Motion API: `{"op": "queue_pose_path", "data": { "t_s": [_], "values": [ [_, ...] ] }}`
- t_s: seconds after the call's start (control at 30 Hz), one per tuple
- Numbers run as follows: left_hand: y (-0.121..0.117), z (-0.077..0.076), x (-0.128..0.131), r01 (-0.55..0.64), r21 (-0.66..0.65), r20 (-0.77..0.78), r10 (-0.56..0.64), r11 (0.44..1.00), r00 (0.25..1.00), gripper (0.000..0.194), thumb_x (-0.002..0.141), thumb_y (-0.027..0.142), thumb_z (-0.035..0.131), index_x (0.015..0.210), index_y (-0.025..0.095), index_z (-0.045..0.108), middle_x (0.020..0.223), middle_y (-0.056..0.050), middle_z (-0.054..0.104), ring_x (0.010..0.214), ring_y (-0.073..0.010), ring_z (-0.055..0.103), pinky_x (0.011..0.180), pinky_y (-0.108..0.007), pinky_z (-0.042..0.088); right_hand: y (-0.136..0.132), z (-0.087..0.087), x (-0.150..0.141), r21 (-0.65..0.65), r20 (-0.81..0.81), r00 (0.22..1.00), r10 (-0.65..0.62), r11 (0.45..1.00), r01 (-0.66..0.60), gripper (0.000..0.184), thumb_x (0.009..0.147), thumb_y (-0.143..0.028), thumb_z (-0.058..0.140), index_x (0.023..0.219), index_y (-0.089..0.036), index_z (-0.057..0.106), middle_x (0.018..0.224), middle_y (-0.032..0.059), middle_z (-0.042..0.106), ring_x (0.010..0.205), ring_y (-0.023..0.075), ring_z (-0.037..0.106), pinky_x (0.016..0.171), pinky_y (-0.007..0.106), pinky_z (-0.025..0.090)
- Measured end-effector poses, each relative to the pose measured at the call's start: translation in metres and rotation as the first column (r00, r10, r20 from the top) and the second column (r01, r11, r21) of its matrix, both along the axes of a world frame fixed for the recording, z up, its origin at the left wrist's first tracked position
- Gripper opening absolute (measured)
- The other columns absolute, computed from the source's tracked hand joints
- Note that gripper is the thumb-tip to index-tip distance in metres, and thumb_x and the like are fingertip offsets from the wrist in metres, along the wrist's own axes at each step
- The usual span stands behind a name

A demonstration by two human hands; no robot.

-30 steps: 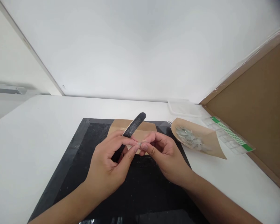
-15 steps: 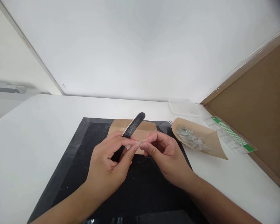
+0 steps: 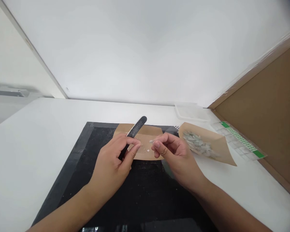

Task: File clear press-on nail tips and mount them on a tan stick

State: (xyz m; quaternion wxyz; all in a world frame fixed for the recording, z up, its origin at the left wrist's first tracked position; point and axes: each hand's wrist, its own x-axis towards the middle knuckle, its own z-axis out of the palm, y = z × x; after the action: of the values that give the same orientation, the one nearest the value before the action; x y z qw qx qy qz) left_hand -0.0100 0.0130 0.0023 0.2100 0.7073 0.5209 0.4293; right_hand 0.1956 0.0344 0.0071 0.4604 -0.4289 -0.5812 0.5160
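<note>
In the head view, two hands above one black mat (image 3: 145,193), with one dark file (image 3: 135,127), one pale sliver (image 3: 151,141), two brown papers and one heap of translucent pieces (image 3: 198,144). Left hand (image 3: 114,161) curled around the file, thumb and forefinger nearly together; impossible to tell whether anything sits between those tips. Right hand (image 3: 181,158) pinched nearly closed on the sliver. File slanting from near left to far right, rounded end away; lower part hidden by fingers. Sliver roughly crosswise, free end leftward. Beneath, the near brown paper (image 3: 153,130), partly covered by both hands; right of it, the far brown paper (image 3: 226,149) under the heap. Beyond, on the white worktop (image 3: 14,161), one clear tray (image 3: 192,112) and one green-banded case (image 3: 241,140).
</note>
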Motion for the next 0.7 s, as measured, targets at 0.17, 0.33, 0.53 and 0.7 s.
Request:
{"op": "queue_pose_path", "data": {
  "t_s": [0.17,0.33,0.53,0.7],
  "values": [
    [0.0024,-0.0026,-0.0008,0.007,-0.020,-0.031,-0.007,1.000,0.999,0.015,0.106,0.026,0.059,0.098,0.023,0.071,0.086,0.001,0.069,0.080,-0.0157,0.069,0.076,-0.027,0.048,0.0009,-0.0006,0.0006,-0.023,-0.032,0.999,0.026,0.999,-0.026,0.031,0.094,-0.049,0.077,0.084,-0.021,0.068,0.073,-0.0023,0.065,0.066,0.0109,0.062,0.068,0.025,0.055],
    [0.0031,-0.0032,-0.0020,0.040,-0.063,-0.011,-0.041,0.997,0.999,0.020,0.108,0.029,0.055,0.100,0.024,0.074,0.073,0.004,0.064,0.065,-0.0122,0.065,0.071,-0.026,0.047,-0.0005,0.0013,-0.0002,-0.018,-0.018,0.999,0.051,0.999,-0.051,0.027,0.093,-0.043,0.080,0.085,-0.021,0.068,0.076,-0.0021,0.066,0.069,0.0106,0.063,0.068,0.023,0.055],
    [-0.0008,0.0003,-0.0026,0.127,-0.113,0.104,-0.115,0.985,0.988,0.017,0.106,0.034,0.061,0.113,0.029,0.075,0.068,0.008,0.063,0.054,-0.0066,0.060,0.064,-0.021,0.048,-0.0027,0.0023,-0.0011,0.008,0.036,0.997,0.061,0.998,-0.062,0.021,0.095,-0.038,0.078,0.086,-0.021,0.069,0.082,-0.0010,0.068,0.071,0.0107,0.062,0.068,0.024,0.054],
    [-0.0010,0.0016,-0.0013,0.153,-0.179,0.158,-0.125,0.972,0.980,0.014,0.104,0.036,0.065,0.109,0.030,0.077,0.055,0.010,0.055,0.050,-0.0068,0.059,0.061,-0.019,0.048,-0.0029,-0.0006,-0.0004,0.029,0.060,0.995,0.082,0.996,-0.084,0.020,0.095,-0.038,0.078,0.087,-0.021,0.070,0.082,-0.0003,0.069,0.074,0.0126,0.064,0.070,0.026,0.053]
  ]
}}
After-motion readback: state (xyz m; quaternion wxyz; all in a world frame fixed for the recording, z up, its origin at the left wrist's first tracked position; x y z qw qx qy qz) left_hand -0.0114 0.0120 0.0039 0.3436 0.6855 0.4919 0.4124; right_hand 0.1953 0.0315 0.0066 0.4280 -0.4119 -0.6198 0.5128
